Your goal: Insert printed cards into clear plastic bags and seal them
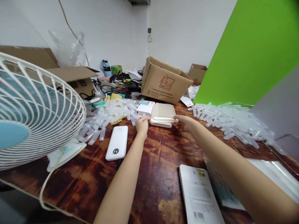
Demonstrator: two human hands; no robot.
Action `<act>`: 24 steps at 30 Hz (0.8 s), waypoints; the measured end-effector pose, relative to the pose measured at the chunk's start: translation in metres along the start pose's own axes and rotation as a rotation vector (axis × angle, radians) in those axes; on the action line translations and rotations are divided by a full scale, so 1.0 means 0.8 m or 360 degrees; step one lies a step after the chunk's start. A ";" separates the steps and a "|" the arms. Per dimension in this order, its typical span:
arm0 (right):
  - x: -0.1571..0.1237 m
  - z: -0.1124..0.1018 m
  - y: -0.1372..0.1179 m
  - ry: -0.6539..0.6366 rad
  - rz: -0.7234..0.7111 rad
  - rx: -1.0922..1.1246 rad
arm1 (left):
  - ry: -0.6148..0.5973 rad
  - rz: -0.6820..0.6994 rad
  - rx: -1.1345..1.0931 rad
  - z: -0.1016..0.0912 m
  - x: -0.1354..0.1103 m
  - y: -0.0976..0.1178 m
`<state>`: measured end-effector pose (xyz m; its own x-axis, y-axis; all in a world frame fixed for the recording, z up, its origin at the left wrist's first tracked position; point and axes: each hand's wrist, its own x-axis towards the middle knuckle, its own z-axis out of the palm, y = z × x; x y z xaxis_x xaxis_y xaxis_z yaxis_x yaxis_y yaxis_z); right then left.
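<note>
Pale stack point(163, 111): lay on the brown table point(150, 177) between the two hands, its flat layers slightly out of line; directions below ran from it, twelve being away from the person.
Left hand point(142, 126): sat at eight o'clock, mostly curled, a fingertip at the near left corner.
Right hand point(184, 123): sat at four o'clock, half open with bent fingers, tips at the near right edge.
Grip: several fingers were hidden or small, so whether either hand had closed on a layer could not be told.
Handling: light, level pressure from both sides seemed best; a harder squeeze risked sliding upper layers off lower ones.
Obstacles: the cardboard box point(167, 85) stood close behind at twelve, and the white carton point(145, 109) crowded the left side at ten.
Plastic pieces: a left pile point(108, 113) spread at nine, a right pile point(233, 121) at three.
Outlying: fan point(40, 109) beyond at nine, white power bank point(117, 141) at eight, printed packets point(200, 194) at five, green panel point(245, 56) at two.
</note>
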<state>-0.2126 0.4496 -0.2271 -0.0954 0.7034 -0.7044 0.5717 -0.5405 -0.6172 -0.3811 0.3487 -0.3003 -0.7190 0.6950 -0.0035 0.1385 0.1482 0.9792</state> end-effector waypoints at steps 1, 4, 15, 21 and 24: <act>-0.001 -0.001 -0.002 0.0005 -0.0009 -0.0003 | -0.0037 -0.0026 -0.0024 0.000 0.000 0.002; -0.002 -0.003 -0.008 0.0038 -0.0032 -0.0020 | -0.0120 -0.0098 -0.0074 0.000 0.001 0.010; 0.014 -0.016 -0.011 0.0112 -0.0039 0.0014 | -0.0340 -0.0239 -0.0061 -0.022 0.004 0.018; 0.027 -0.020 -0.004 0.0081 -0.0043 0.0083 | -0.0310 -0.0297 -0.0069 -0.023 0.007 0.015; 0.028 -0.021 -0.005 0.0075 -0.0038 0.0104 | -0.0309 -0.0303 -0.0073 -0.022 0.007 0.016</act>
<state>-0.2034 0.4751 -0.2350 -0.0692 0.7365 -0.6729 0.5152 -0.5513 -0.6563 -0.3957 0.3422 -0.2844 -0.5848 0.7800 -0.2229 -0.0207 0.2604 0.9653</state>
